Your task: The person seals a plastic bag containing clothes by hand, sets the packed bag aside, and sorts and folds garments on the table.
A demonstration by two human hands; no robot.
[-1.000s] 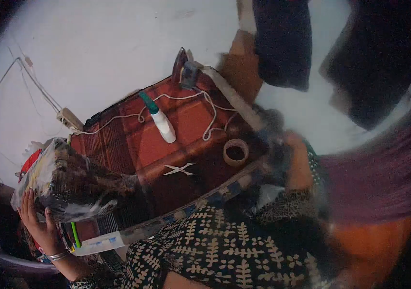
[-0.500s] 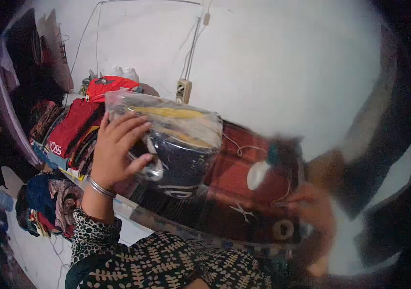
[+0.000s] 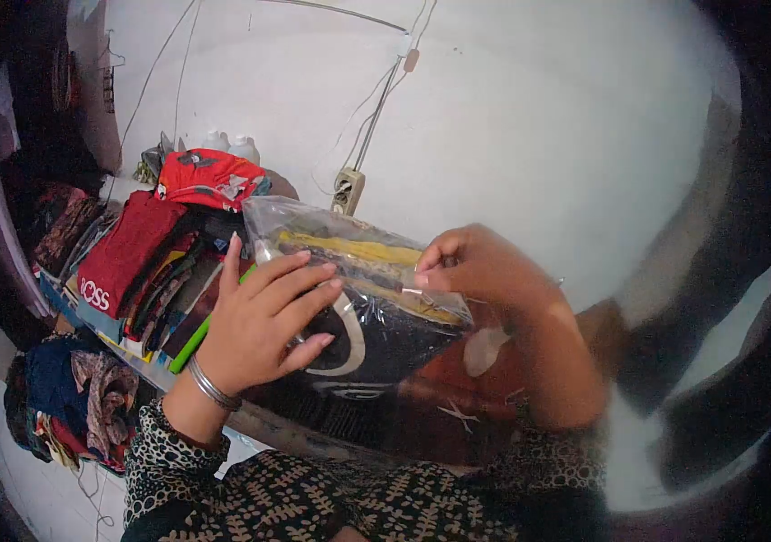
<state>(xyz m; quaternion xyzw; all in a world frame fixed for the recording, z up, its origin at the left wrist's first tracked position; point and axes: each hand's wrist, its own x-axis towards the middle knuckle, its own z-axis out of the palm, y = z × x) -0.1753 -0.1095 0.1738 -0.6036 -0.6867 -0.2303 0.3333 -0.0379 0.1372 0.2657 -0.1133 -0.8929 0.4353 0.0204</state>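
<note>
A clear plastic bag [image 3: 376, 312] of folded clothes, dark with yellow and patterned layers, stands on the red-brown cloth [image 3: 431, 425]. My left hand [image 3: 268, 312] lies spread on the bag's left side, fingers apart. At the bag's upper right edge, my right hand [image 3: 458, 262] has its thumb and fingers pinched on the plastic. Behind my right forearm, a white bottle [image 3: 487, 350] is partly hidden. Scissors [image 3: 458, 416] lie on the cloth below the bag.
Stacks of folded clothes [image 3: 128, 253] stand at the left, a red garment [image 3: 209, 176] on top. A lower pile of clothes [image 3: 88, 388] sits beneath them. The power socket [image 3: 347, 191] hangs against the white wall [image 3: 539, 117]. A green strip [image 3: 191, 343] shows beside my left wrist.
The view has swung left. My right hand has come in from the right and taken hold of the bag's edge. My left hand has stayed on the bag.
</note>
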